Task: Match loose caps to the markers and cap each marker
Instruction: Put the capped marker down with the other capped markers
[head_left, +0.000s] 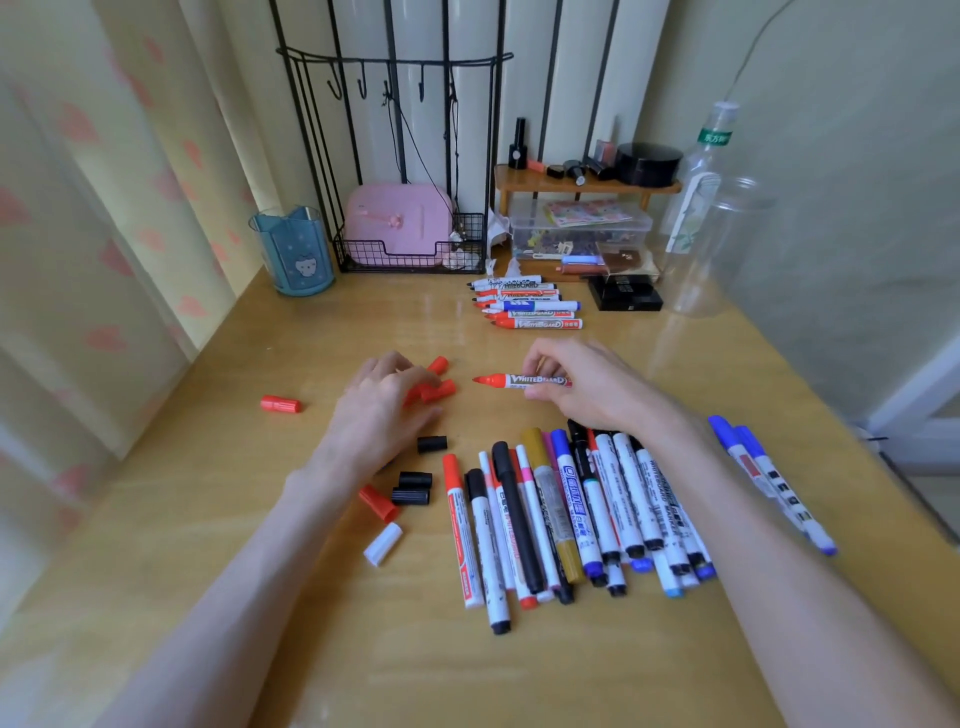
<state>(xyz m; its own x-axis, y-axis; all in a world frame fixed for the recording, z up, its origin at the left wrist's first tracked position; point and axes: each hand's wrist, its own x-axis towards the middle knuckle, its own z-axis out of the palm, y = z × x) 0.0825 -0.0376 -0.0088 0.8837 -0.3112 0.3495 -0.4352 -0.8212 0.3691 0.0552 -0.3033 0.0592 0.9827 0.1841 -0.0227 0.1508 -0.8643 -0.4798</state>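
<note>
My right hand (582, 384) pinches an uncapped red whiteboard marker (519, 381), tip pointing left, just above the table. My left hand (384, 405) is curled over red caps (439, 389); its fingers close on one of them. Another red cap (280, 404) lies apart at the left. Black caps (432, 444), a red cap (379, 503) and a white cap (383, 543) lie near my left wrist. A pile of several capped markers (561, 514) lies in front of me. Several uncapped markers (527, 304) are lined up further back. Two blue markers (769, 478) lie at the right.
The wooden table (260, 519) carries a blue cup (296, 249) at the back left, a black wire rack (410, 254) with a pink item, a small wooden shelf (587, 184) over a clear box, a black case (623, 299) and clear plastic bottles (711, 218) at the back right.
</note>
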